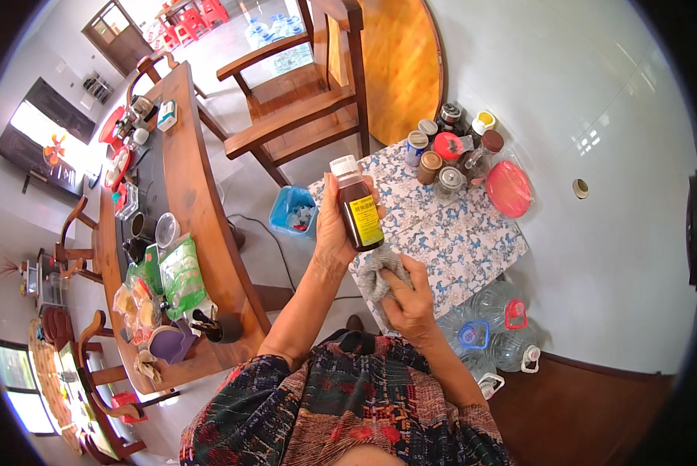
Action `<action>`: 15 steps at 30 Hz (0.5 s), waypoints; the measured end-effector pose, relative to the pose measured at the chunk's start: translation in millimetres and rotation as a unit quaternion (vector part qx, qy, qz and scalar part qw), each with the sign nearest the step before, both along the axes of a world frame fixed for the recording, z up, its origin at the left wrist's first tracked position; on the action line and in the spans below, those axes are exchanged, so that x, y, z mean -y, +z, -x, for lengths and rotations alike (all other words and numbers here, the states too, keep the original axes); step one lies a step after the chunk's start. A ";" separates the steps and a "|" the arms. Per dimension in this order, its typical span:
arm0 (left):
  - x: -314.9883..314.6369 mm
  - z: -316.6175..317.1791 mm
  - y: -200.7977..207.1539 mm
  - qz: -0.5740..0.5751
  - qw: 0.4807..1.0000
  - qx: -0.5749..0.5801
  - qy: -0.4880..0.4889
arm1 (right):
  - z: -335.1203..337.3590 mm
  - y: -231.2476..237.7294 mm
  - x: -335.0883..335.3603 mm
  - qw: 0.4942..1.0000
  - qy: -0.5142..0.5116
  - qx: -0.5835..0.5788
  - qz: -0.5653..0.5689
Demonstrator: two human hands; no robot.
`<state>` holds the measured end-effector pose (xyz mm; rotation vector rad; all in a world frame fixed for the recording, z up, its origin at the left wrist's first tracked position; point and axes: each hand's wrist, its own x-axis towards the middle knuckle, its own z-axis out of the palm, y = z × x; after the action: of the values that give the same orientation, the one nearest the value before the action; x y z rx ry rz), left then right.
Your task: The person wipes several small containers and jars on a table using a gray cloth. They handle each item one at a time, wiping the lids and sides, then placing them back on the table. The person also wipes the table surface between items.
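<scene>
A dark brown medicine bottle point(358, 203) with a white cap and a yellow label is gripped in my left hand point(333, 225). It tilts slightly, cap away from me. My right hand point(412, 307) is closed on a grey cloth point(381, 273), just below the bottle's base; whether the cloth touches the bottle I cannot tell. Both hands are over the near-left part of a small table with a blue-and-white floral cover point(461, 245). At its far side stand several jars and canisters, among them a clear glass jar point(449, 183) and a brown-lidded one point(429, 167).
A red plastic-covered round container point(509, 189) sits by the wall. Large clear plastic jugs point(488, 330) stand right of me. To the left are a blue bin point(292, 211), a long wooden table point(208, 225) with bags and cups, and a wooden armchair point(298, 93).
</scene>
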<state>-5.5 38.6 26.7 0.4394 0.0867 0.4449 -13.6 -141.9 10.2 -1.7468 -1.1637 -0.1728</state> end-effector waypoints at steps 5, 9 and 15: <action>8.4 0.7 1.1 -0.034 0.997 0.048 -0.056 | -27.4 25.0 5.1 0.970 -0.082 -0.206 -0.098; 37.3 -0.7 14.4 -0.023 0.995 -0.092 0.008 | -46.3 46.0 -28.4 0.988 -0.040 -0.116 -0.094; 21.4 -0.4 -6.6 0.003 0.999 0.020 -0.029 | -9.2 22.4 -23.1 0.990 -0.062 -0.113 -0.056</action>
<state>-5.1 17.1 20.1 0.4263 0.0366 0.3960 -4.3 -118.8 32.7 -1.6914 -0.8662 -0.1109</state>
